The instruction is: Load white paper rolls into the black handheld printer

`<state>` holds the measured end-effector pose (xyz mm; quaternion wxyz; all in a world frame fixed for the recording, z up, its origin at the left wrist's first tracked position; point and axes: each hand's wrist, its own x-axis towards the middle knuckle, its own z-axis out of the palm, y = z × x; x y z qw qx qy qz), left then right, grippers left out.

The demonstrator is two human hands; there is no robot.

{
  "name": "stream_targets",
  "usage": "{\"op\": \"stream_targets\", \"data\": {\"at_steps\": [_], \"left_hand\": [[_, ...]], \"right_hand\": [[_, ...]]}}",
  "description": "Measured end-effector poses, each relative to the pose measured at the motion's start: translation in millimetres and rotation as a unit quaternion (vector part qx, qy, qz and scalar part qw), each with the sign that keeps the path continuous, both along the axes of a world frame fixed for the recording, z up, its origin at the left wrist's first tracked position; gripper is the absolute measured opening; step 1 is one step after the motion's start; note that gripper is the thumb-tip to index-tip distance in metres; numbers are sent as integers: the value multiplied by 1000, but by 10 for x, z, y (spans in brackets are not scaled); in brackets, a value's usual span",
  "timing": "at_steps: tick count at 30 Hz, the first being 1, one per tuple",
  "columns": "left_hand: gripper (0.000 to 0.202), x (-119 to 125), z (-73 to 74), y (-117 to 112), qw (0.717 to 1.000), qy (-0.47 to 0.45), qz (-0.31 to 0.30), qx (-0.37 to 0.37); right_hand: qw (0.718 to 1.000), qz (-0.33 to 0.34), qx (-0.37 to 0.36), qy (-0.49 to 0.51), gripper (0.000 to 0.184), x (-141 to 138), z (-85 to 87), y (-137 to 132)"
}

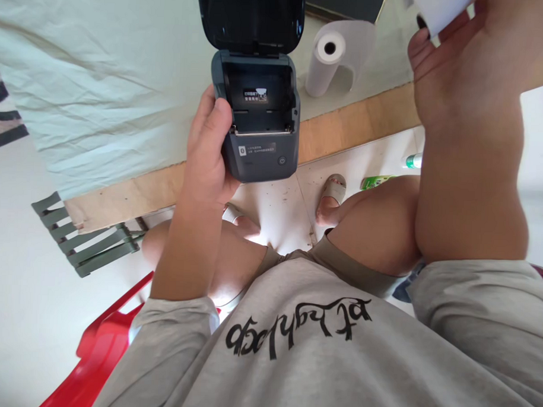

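gripping open printer [257, 102] by its side in left hand [209, 145], over counter edge [354, 122], pinching roll [441, 10] in right hand [458, 73]. probably light, stiff plastic tbh; best grabbed by body [261, 161], not lid [251, 19].

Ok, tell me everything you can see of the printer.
The printer is a rounded, dark grey, plastic-looking box. Its glossy black lid stands open, baring a compartment with a label inside and a shiny bar along one edge. Its near panel has a Bluetooth mark and power button. The left grip holds its left side, roughly over the wooden table edge.
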<state>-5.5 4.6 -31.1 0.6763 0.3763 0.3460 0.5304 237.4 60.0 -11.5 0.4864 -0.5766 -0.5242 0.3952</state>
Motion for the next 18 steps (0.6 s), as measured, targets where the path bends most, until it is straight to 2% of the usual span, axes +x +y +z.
{"op": "stream_targets", "data": {"at_steps": [3, 6, 9, 13, 15, 18], "left_hand": [[16, 4, 6, 1, 1000, 23, 10, -10], [18, -3, -23, 18, 1000, 23, 9, 1], [20, -15, -70, 42, 1000, 17, 14, 19], [23, -32, -113, 59, 1000, 7, 14, 24], [24, -41, -129, 62, 1000, 5, 7, 26], [25, -48, -153, 67, 999, -3, 3, 35]], "right_hand": [[992, -17, 34, 124, 32, -49, 29, -36], [981, -31, -22, 193, 34, -43, 42, -26], [961, -69, -74, 257, 25, -29, 45, 1], [960, -65, -52, 268, 8, -40, 28, 16], [961, -59, -42, 267, 11, -44, 17, 20], [954, -61, -90, 278, 13, -32, 12, 33]]}}
